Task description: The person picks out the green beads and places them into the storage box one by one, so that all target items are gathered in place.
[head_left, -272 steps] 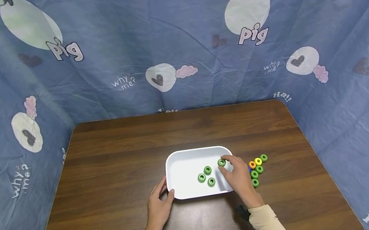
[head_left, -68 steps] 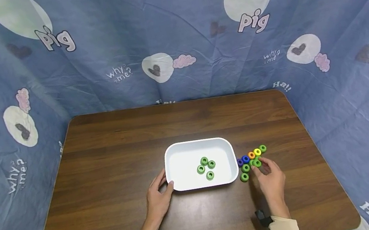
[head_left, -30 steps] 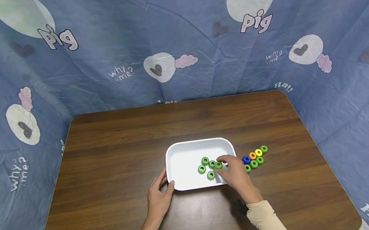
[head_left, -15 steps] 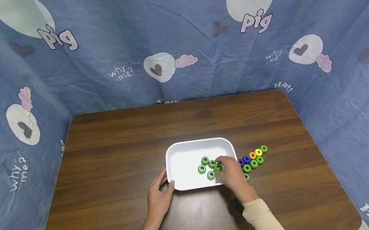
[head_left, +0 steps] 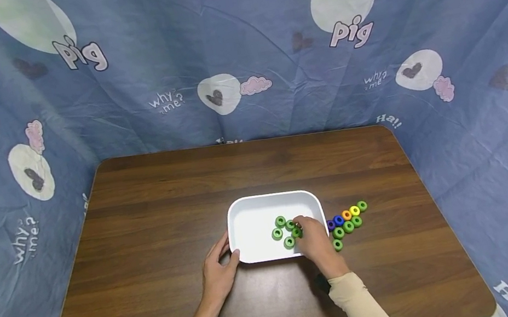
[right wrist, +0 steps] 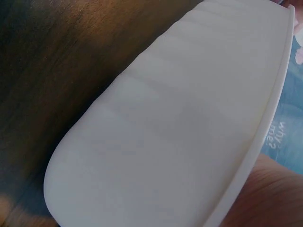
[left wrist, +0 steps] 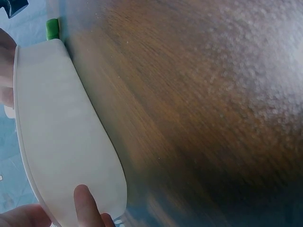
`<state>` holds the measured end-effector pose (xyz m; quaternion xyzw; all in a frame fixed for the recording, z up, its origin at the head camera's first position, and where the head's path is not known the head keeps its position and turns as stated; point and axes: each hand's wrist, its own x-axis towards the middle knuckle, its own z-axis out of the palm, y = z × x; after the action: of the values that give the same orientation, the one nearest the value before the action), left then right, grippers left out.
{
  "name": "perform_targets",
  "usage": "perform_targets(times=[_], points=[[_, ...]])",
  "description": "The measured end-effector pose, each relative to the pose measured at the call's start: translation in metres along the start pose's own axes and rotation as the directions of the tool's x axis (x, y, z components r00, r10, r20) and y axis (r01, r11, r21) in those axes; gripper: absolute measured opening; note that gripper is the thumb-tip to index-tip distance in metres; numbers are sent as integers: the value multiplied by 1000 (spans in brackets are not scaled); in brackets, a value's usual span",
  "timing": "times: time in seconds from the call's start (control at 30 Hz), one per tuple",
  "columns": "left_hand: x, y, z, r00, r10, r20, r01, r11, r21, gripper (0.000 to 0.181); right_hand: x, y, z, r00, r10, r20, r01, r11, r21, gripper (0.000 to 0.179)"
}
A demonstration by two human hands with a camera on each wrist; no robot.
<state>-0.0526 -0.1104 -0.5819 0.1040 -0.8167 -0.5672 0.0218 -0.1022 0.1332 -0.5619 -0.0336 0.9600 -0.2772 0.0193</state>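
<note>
My right hand (head_left: pixel 316 241) reaches over the right side of a white tray (head_left: pixel 253 230) and pinches a green ring bead (head_left: pixel 297 232) between thumb and fingers, low inside it. Several more green ring beads (head_left: pixel 277 234) lie loosely grouped around that one. At the tray's near left corner my left hand (head_left: pixel 217 275) rests with fingers and thumb against the outside; in the left wrist view the thumb (left wrist: pixel 86 203) lies on the outer wall. The tray's outer wall (right wrist: pixel 156 127) fills the right wrist view, where the fingertips and bead are hidden.
Right of the tray, a slanting row on the wooden table (head_left: pixel 153 213) has a purple bead (head_left: pixel 331 225), a blue bead (head_left: pixel 338 220), an orange bead (head_left: pixel 347 215), a yellow bead (head_left: pixel 354 210) and a green bead (head_left: pixel 362 205). Several green beads (head_left: pixel 348 226) lie below it. Patterned blue cloth (head_left: pixel 234 34) surrounds the table.
Since 2.3 seconds ago my right hand has carried a green bead from the table into the tray. Lately it has shifted slightly left with the bead. My left hand keeps its place.
</note>
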Motion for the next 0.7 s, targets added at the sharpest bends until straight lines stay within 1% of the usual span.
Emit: perform_targets(times=[0.27,0.5,0.7], points=[[1,0,0,1000,-9,3,9,1000,11,53,2,-2,1,999,29,18,-28,999,-21,43],[0,-1,0,1000,0,2,0,1000,11,53,4,-3,3,998,52,36,-51,998,-27,44],[-1,0,0,1000,2,0,-2,1000,11,53,4,-2,3,999,39,27,-38,999,-24,43]])
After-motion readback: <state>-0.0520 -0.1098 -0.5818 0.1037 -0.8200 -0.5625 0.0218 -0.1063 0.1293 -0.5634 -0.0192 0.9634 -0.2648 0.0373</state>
